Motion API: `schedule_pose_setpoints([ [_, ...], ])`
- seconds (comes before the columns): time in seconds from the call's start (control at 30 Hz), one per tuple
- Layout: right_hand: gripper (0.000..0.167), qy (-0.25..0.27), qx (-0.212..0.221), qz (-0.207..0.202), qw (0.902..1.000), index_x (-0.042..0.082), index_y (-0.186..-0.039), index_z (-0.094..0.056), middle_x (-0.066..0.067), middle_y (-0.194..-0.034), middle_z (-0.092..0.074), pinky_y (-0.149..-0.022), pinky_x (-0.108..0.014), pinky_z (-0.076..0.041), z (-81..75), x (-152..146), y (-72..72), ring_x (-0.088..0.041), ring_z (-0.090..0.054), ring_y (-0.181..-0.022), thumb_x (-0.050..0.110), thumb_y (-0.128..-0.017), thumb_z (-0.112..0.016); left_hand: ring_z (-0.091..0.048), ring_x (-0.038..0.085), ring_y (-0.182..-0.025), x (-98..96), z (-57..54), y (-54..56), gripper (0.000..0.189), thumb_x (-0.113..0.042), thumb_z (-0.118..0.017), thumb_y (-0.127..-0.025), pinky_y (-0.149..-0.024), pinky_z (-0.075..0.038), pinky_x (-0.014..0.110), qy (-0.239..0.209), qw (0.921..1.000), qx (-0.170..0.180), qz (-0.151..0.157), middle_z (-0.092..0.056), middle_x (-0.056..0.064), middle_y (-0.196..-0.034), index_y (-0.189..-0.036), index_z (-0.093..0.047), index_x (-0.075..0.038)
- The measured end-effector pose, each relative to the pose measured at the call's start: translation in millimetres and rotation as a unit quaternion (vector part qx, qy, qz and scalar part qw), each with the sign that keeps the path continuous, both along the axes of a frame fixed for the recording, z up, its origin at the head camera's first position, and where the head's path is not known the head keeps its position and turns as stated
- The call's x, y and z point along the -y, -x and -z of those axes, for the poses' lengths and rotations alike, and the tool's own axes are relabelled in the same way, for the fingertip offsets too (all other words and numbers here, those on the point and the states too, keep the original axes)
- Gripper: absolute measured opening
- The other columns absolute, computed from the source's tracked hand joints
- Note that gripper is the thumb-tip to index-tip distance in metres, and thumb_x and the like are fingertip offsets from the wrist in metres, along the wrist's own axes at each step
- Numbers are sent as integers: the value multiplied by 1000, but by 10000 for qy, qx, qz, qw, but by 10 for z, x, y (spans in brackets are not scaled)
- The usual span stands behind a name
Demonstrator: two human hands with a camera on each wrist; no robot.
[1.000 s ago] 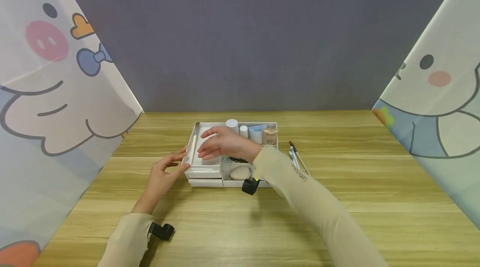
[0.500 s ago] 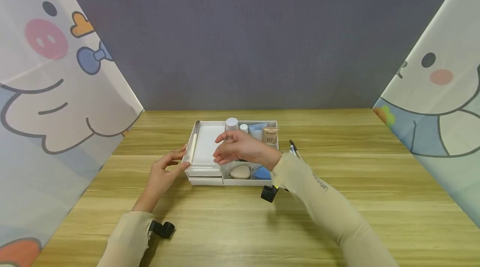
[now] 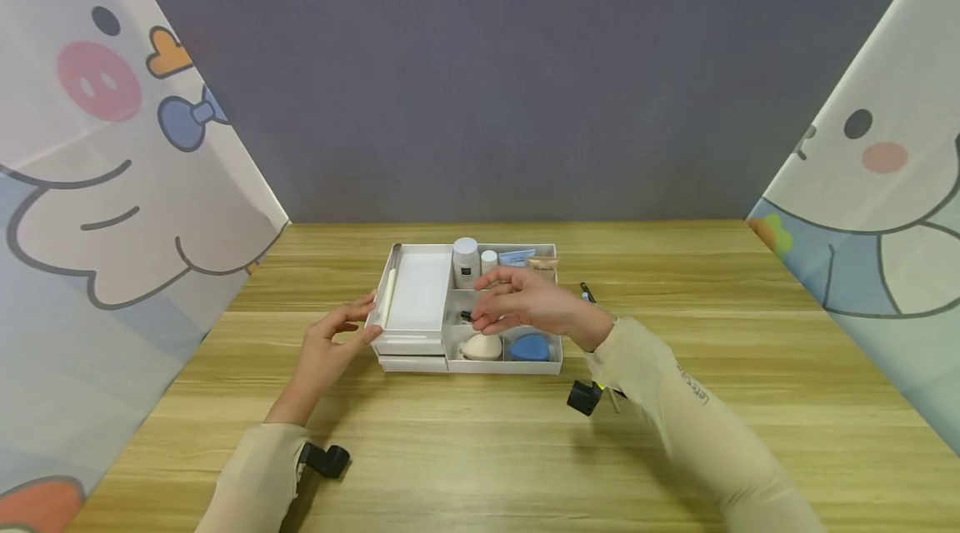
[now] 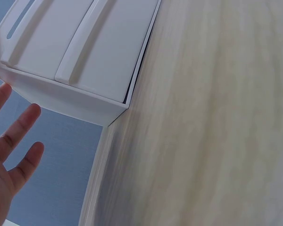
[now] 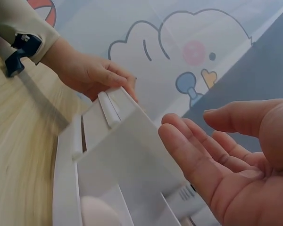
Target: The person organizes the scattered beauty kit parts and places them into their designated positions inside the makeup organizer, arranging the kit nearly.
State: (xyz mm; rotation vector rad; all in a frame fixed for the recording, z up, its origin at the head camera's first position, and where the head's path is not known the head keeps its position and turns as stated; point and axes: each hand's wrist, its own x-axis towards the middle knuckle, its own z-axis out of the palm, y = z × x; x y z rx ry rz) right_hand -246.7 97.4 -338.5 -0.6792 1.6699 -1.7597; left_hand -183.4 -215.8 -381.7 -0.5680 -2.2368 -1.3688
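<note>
A white makeup organizer [image 3: 420,291] stands on the table, with two drawers at its front left. My left hand [image 3: 326,354] rests at its left front corner, thumb near the front edge; the left wrist view shows its fingers mostly straight and spread. A pale-handled makeup brush [image 3: 391,287] lies along the left side of the top tray. Over the right compartments hovers my right hand [image 3: 536,300], palm facing left, fingers loosely bent with nothing between them. Below it sit a cream makeup sponge [image 3: 482,346] and a blue makeup sponge [image 3: 529,347]. A small dark item [image 3: 466,316] is partly hidden behind its fingertips.
A white bottle [image 3: 466,265], a smaller white bottle [image 3: 489,260], a light blue tube [image 3: 517,256] and a tan tube [image 3: 543,264] stand in the back compartments. Slim sticks [image 3: 587,292] lie on the table right of the organizer, partly behind the right arm. A grey wall [image 3: 517,100] rises behind.
My right hand has drawn back to the right, from over the top tray to over the right compartments, uncovering the tray and both sponges. The left hand stays at the corner.
</note>
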Motion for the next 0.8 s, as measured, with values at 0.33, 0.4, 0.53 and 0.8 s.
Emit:
schedule_pose_setpoints([
  [0.33,37,-44,-20,82,10000,-17,-131,-35,-14,-100,-69,-84,-47,-57,128,-367,30,-23,-71,-87,-5,-99,-51,-54,-10,-111,10,22,12,29,21,-72,-75,-76,-52,27,1,10000,-95,26,-60,33,-122,-102,-67,13],
  [0.4,34,-20,46,126,9999,-15,-129,-37,-13,-100,-69,-83,-44,-57,142,-443,29,-23,-71,-87,-6,-99,-51,-54,-10,-111,8,19,14,29,21,-72,-75,-76,-52,28,-2,10000,-88,9,-60,33,-122,-102,-67,12],
  [0.53,30,36,125,233,9996,-10,-126,-41,-11,-99,-70,-82,-41,-58,182,-591,34,-22,-71,-87,-6,-99,-50,-55,-10,-111,7,16,14,29,21,-72,-75,-76,-52,27,8,10000,-86,4,-60,32,-122,-102,-67,12],
  [0.8,29,-15,229,587,9980,-10,-128,-39,-12,-99,-70,-83,-38,-57,284,-885,46,-21,-71,-88,-5,-100,-48,-54,-10,-111,13,25,12,28,20,-72,-76,-77,-51,24,6,10000,-27,2,-59,32,-123,-103,-67,12],
])
